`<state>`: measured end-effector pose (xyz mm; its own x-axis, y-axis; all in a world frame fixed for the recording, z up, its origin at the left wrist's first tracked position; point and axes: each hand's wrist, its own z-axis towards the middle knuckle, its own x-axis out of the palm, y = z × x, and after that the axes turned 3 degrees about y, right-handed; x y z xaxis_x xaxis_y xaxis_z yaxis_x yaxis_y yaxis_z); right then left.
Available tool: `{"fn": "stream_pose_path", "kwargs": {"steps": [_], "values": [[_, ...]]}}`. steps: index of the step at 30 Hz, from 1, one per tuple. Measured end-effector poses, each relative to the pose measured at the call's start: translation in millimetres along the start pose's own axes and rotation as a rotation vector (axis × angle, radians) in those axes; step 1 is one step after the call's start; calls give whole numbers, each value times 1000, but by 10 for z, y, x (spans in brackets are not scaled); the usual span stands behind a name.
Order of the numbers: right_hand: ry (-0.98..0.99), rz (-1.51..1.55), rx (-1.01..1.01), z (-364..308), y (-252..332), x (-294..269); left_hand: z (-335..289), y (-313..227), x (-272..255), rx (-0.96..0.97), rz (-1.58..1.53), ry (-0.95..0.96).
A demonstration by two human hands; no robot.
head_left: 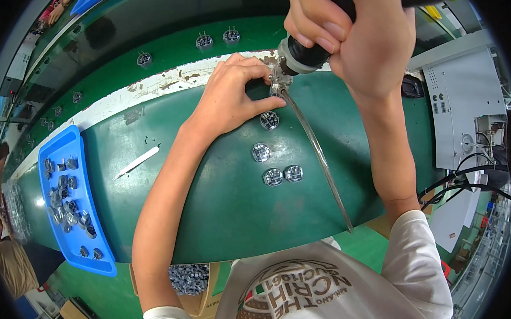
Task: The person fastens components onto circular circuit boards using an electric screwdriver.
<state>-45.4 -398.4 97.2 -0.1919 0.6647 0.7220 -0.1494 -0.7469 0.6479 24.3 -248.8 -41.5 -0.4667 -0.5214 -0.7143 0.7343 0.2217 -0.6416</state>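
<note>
My right hand (347,33) is wrapped round a black powered screwdriver (308,55) held upright, with a pale collar and a metal nose. From the nose a clear tube (315,145) trails toward the bench's near edge. My left hand (232,94) curls its thumb and forefinger round the spot under the nose; what it pinches there is mostly hidden. Just below my left thumb lies a small round component (269,120) with a dark circuit face. A second round component (261,152) and a touching pair of components (283,175) sit nearer to me.
A blue tray (108,248) of loose components stands left on the green bench (218,219), with white tweezers (136,163) beside it. More components (204,41) sit on the green strip beyond a worn white ledge (170,80). A grey machine (461,108) with black cables stands right.
</note>
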Motion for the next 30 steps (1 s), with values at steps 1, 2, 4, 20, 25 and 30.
{"fn": "stream_pose_path", "kwargs": {"steps": [1,2,4,20,25,30], "values": [[0,0,-1,0,-5,61,2,0,8,15,-7,-16],[-86,-332,-123,22,-46,163,-11,14,4,9,-3,-15],[-174,-665,-250,76,-83,254,-22,20,1,-10,-11,-3],[238,-477,-302,0,196,62,6,-16,-16,-16,37,-74],[-197,-702,-316,-115,76,371,0,8,-24,-21,34,-53],[-178,-714,-284,-97,48,331,1,-6,-31,-15,37,-57]]}}
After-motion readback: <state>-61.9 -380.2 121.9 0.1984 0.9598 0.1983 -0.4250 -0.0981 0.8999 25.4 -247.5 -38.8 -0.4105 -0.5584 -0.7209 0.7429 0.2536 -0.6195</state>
